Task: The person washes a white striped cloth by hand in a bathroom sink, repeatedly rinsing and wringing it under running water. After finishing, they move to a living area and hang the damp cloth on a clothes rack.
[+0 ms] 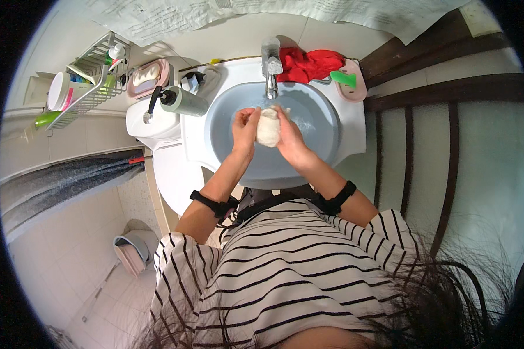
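Between my two hands is a cream-white cloth [268, 130], bunched up, over a blue-grey washbasin [270, 171]. My left hand [246, 128] grips its left side with the fingers bent. On the other side, my right hand [290, 135] presses against the cloth, its fingers partly hidden behind it. The metal faucet [271, 65] stands just beyond my hands, its spout pointing down into the basin. Some water shows in the bowl to the right of the cloth.
A red cloth [310, 64] lies right of the faucet, near a pink soap dish [357, 83] with a green item [344, 79]. To the left are a pump bottle [187, 102], a toilet [174, 174], a soap bar [146, 75] in its dish and a wire rack [98, 94].
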A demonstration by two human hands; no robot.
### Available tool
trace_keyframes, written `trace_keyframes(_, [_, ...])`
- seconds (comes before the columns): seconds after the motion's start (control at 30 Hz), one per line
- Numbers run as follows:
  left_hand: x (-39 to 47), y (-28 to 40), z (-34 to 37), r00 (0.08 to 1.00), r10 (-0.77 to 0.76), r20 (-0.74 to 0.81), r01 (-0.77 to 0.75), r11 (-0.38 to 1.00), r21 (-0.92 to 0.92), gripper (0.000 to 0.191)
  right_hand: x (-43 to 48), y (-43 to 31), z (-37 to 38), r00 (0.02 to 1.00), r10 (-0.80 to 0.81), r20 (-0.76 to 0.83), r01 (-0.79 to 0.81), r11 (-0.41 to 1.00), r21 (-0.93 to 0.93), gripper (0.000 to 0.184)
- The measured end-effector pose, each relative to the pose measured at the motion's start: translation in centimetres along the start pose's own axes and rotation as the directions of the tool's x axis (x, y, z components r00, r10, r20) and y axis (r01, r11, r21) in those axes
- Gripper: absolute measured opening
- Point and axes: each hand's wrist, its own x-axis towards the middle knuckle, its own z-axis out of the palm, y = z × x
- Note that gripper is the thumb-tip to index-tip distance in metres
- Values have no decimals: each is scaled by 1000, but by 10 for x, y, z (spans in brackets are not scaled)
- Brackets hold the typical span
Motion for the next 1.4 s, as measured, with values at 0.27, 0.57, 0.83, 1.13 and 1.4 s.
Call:
trace_keyframes(0.27, [-14, 33, 13, 967, 210, 142, -229, 964, 133, 18, -23, -32, 31, 975, 217, 56, -217, 976, 8, 43])
trace_keyframes(0.57, [-27, 12, 45, 831, 556, 16, -517, 762, 390, 20, -15, -20, 33, 999, -28, -23, 31, 986, 167, 41])
trace_keyframes(0.83, [-6, 1, 28, 991, -45, -127, 21, 982, -186, 22, 2, -23, 34, 790, -593, 154, 546, 567, -616, 21])
trace_keyframes(1.13, [-1, -23, -1, 894, -423, 143, 447, 849, -282, 27, -16, -27, 16, 696, -486, 529, 634, 70, -770, 21])
trace_keyframes(1.4, [-26, 35, -109, 987, -83, 137, 12, 889, 458, 31, -31, -77, -111, 607, -615, 503, 256, -448, -856, 50])
